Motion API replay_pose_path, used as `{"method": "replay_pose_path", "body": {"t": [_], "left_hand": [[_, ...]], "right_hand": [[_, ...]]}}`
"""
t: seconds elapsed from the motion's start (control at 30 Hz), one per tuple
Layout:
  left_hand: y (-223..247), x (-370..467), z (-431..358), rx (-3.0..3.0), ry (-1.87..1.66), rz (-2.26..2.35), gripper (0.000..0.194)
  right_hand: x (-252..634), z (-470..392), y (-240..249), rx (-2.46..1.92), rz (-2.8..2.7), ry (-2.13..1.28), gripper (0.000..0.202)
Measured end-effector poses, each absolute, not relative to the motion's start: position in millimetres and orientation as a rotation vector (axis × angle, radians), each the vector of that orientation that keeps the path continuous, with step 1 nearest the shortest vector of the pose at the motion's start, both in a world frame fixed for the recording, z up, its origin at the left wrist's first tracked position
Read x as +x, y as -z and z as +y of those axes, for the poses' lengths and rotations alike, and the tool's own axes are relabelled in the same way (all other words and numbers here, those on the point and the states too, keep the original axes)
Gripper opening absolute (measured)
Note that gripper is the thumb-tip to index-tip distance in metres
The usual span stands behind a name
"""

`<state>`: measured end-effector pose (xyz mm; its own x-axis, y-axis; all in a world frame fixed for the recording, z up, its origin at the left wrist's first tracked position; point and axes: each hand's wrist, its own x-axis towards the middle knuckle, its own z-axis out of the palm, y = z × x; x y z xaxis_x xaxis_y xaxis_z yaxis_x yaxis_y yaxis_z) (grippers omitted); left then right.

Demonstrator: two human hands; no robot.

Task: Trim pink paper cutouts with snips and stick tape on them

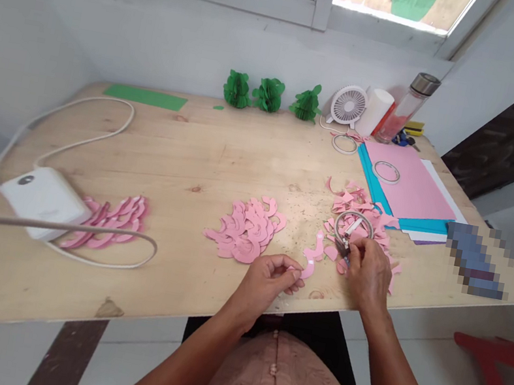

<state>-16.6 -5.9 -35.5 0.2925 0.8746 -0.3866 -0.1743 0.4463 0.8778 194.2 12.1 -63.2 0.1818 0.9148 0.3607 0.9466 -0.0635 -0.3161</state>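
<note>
My left hand (276,274) is closed, its thumb and fingertips pinching the near end of a chain of curved pink paper pieces (313,253). Small white patches show on that chain. My right hand (369,273) has its fingers closed at the near edge of a roll of tape (356,214), over a heap of pink paper scraps (386,220). A dark object by the right fingertips is partly hidden, and I cannot make out what it is. Left of my hands lies a pile of pink paper arcs (248,227).
Further left are joined pink strips (119,225) beside a white box (44,201) with a cable. Green paper ornaments (269,95), a small fan (348,106) and a glass bottle (403,112) line the wall. Coloured sheets (418,181) bear another tape roll (386,172).
</note>
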Motion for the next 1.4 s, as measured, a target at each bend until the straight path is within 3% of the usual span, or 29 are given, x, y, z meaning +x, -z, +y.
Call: {"method": "replay_pose_path", "body": {"t": [1.4], "left_hand": [[31.5, -15.2, -6.2, 0.827, -0.819, 1.068, 0.011]], "right_hand": [[191.5, 15.6, 62.5, -2.042, -1.951, 0.227, 0.010]]}}
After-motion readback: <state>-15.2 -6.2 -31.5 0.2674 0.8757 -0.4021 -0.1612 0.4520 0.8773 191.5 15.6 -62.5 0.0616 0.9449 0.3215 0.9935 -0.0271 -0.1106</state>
